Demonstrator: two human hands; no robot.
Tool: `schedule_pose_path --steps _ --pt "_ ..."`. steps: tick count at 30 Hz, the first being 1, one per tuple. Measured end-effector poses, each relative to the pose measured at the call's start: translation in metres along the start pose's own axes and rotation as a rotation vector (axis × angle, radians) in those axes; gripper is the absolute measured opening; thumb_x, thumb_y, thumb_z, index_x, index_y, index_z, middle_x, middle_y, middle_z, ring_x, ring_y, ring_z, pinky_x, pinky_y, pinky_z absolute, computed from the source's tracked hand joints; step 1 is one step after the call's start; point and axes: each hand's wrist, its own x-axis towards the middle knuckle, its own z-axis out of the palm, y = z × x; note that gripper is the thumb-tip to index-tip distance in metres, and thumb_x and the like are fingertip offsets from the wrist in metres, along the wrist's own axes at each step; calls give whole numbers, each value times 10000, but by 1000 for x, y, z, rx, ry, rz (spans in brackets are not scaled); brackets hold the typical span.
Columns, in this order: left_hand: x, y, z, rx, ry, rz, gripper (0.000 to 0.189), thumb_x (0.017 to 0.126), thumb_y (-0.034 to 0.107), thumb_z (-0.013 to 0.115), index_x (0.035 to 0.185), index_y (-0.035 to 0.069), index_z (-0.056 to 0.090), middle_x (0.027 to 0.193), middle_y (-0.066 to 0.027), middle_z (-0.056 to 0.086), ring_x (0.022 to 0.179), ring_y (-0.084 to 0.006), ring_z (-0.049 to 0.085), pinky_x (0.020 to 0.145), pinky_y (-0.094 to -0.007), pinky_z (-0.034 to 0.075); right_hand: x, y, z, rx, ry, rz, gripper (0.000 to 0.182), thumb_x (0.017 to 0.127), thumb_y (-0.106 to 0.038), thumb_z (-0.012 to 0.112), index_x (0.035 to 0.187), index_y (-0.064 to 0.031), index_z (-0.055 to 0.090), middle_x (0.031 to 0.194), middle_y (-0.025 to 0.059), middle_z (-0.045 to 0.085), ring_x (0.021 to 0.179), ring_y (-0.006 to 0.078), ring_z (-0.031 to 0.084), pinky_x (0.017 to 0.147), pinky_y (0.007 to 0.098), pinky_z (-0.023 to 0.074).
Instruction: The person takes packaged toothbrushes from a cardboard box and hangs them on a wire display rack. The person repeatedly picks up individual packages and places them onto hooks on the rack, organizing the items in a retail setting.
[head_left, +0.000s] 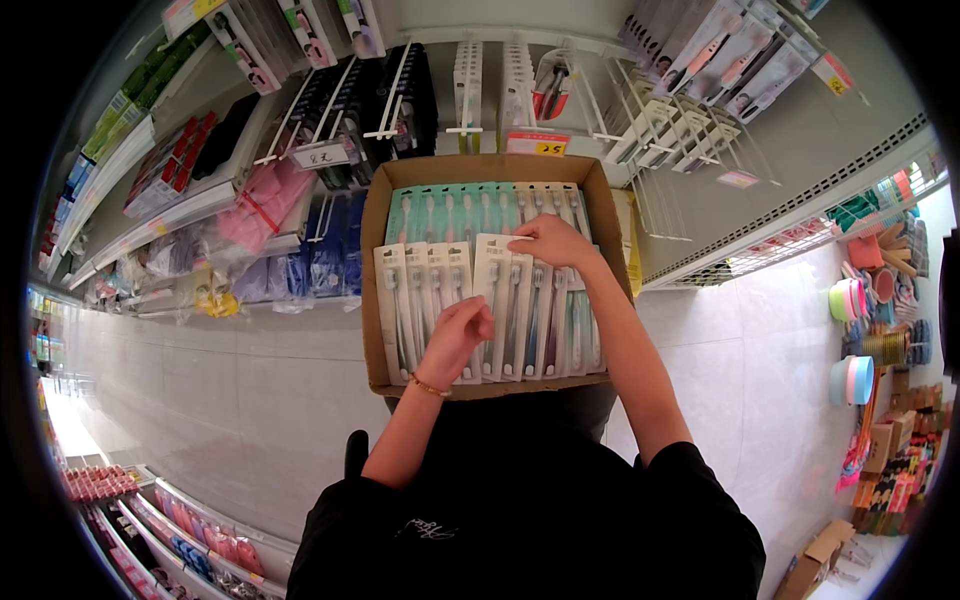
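A cardboard box (370, 315) full of carded toothbrushes sits in front of me. My right hand (556, 241) pinches the top edge of a white-backed toothbrush pack (493, 300) at the front of the box. Over the front row hovers my left hand (459, 334), its fingers loosely curled; whether it grips a pack is unclear. To its left stand several white toothbrush packs (405, 315). Behind them are green-backed packs (427, 210) and beige-backed packs (555, 196). Part of the front row is hidden by my left hand.
Shelf hooks (394, 90) jut out beyond the box, some holding dark toothbrush packs (337, 97). At the right, bare wire hooks (660, 210) hang below more packs (671, 135). Tiled floor (300, 390) lies on both sides. A lower shelf (217, 547) stands at the bottom left.
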Motion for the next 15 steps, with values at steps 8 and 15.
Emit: schedule_pose_path --steps 8,15 --pt "0 10 3 65 20 171 135 923 158 533 850 49 566 729 -15 538 676 -119 487 671 -274 407 -72 -32 -36 134 243 -118 205 827 -199 634 827 5 652 541 67 445 507 123 357 494 288 352" --pt "-4 3 27 626 -160 490 687 757 158 748 1330 33 390 1208 -82 528 1152 -206 487 981 -354 384 -141 -111 -71 -230 345 -305 176 794 -177 692 900 -37 688 632 104 593 526 199 533 512 282 420"
